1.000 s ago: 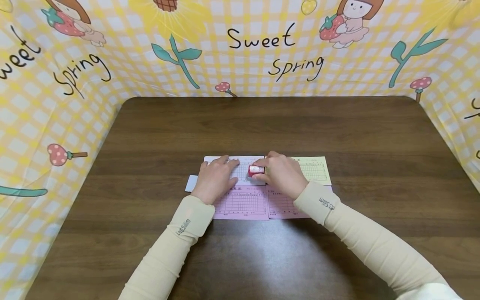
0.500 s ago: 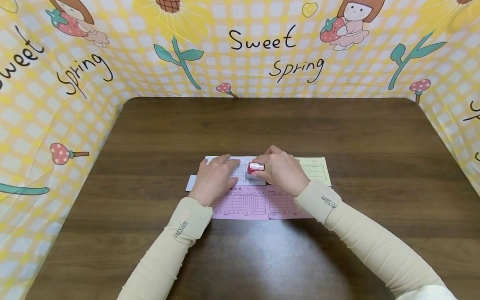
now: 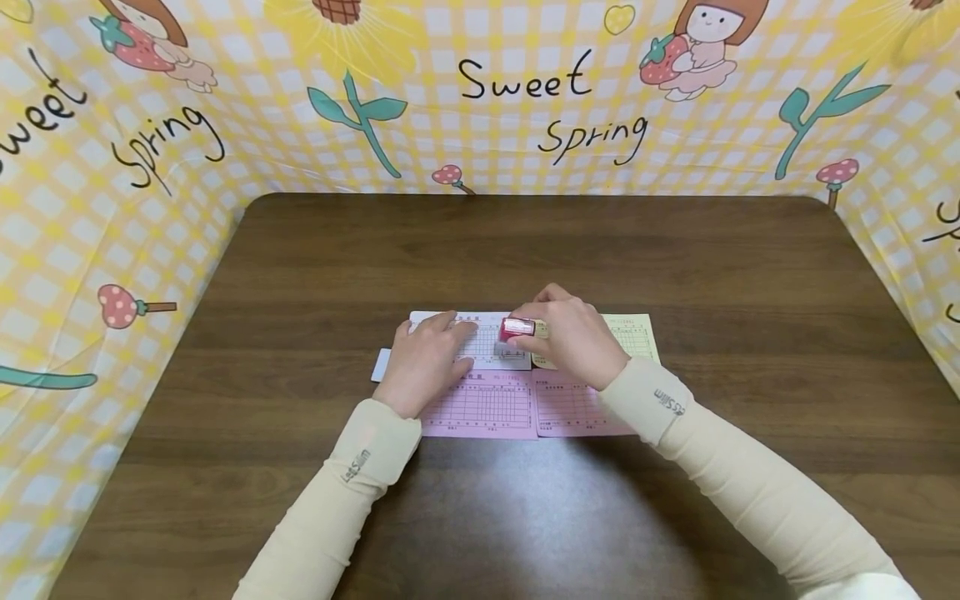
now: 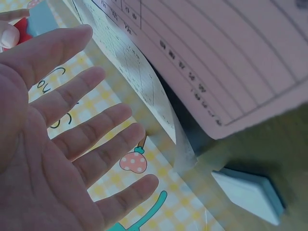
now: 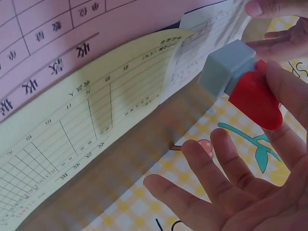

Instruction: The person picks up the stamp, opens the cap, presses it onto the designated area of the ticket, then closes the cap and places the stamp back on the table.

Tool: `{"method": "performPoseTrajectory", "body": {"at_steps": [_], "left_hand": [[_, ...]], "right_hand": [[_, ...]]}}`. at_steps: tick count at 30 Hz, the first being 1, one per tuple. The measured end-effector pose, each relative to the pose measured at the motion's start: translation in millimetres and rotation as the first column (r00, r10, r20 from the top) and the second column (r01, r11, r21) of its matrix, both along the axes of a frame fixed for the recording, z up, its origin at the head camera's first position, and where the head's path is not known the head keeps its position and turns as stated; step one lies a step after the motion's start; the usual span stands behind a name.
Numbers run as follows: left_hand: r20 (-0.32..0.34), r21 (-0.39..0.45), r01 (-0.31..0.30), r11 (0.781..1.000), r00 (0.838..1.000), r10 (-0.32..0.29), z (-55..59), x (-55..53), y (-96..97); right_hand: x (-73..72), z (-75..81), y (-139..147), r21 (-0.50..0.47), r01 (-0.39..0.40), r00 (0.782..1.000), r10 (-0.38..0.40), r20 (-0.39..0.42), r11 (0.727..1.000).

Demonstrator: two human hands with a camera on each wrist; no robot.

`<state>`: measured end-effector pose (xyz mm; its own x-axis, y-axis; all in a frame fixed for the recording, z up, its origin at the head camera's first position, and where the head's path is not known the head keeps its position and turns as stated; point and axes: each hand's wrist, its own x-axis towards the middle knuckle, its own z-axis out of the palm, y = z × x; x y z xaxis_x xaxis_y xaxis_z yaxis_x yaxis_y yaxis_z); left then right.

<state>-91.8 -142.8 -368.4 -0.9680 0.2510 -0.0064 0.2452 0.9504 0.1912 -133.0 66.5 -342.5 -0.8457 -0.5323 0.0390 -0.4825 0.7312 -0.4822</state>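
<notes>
My right hand [image 3: 576, 333] pinches a red and grey self-inking stamp [image 5: 238, 77] between thumb and index finger, its other fingers spread. In the head view the stamp overlaps the right part of a white receipt form [image 3: 486, 340], and in the right wrist view its grey base stands off the paper. My left hand [image 3: 423, 358] lies flat over the left part of the white form with its fingers extended. The same hand [image 4: 72, 130] shows its palm in the left wrist view. Partly behind my right hand is a yellow form [image 3: 637, 340].
Two pink forms [image 3: 483, 408] lie side by side in front of the white and yellow ones. A small white block [image 4: 248, 195] sits on the brown table [image 3: 480, 258], left of the forms. A yellow checked cloth [image 3: 510, 158] stands around the table's back and sides.
The stamp has risen off the white form and tilted in my right hand, which has shifted slightly back and right. My left hand has stayed nearly still on the form.
</notes>
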Motion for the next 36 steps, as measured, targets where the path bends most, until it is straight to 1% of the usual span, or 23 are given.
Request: {"method": "performPoseTrajectory", "body": {"at_steps": [5,13,20,28,31,34,36], "left_hand": [[-0.015,0.007,0.001,1.0,1.0,-0.001,0.4,4.4,-2.8],[-0.028,0.014,0.005,1.0,1.0,-0.004,0.3,10.3,-5.9],[-0.066,0.004,0.013,1.0,0.998,-0.013,-1.0,13.3,-6.1],[-0.111,0.009,0.032,0.999,0.993,-0.031,-0.5,19.2,-7.0],[-0.12,0.008,0.035,0.999,0.992,-0.034,0.2,20.7,-6.8],[-0.111,0.006,0.032,0.999,0.993,-0.031,1.7,22.4,-5.7],[-0.104,0.004,0.032,0.999,0.994,-0.031,3.2,23.6,-4.4]], "right_hand": [[2.2,2.6,2.2,-0.021,-0.009,1.0,0.009,-0.007,1.0],[7.9,5.0,4.3,-0.043,-0.045,0.998,0.042,-0.056,0.998],[14.7,6.7,4.2,-0.059,-0.073,0.996,0.07,-0.053,0.996],[22.7,8.7,5.0,-0.069,-0.117,0.987,0.109,-0.121,0.991],[25.4,10.1,5.1,-0.074,-0.117,0.988,0.109,-0.111,0.99],[28.3,11.6,5.5,-0.068,-0.108,0.99,0.102,-0.094,0.992],[30.3,12.7,6.1,-0.059,-0.105,0.99,0.099,-0.1,0.993]]}}
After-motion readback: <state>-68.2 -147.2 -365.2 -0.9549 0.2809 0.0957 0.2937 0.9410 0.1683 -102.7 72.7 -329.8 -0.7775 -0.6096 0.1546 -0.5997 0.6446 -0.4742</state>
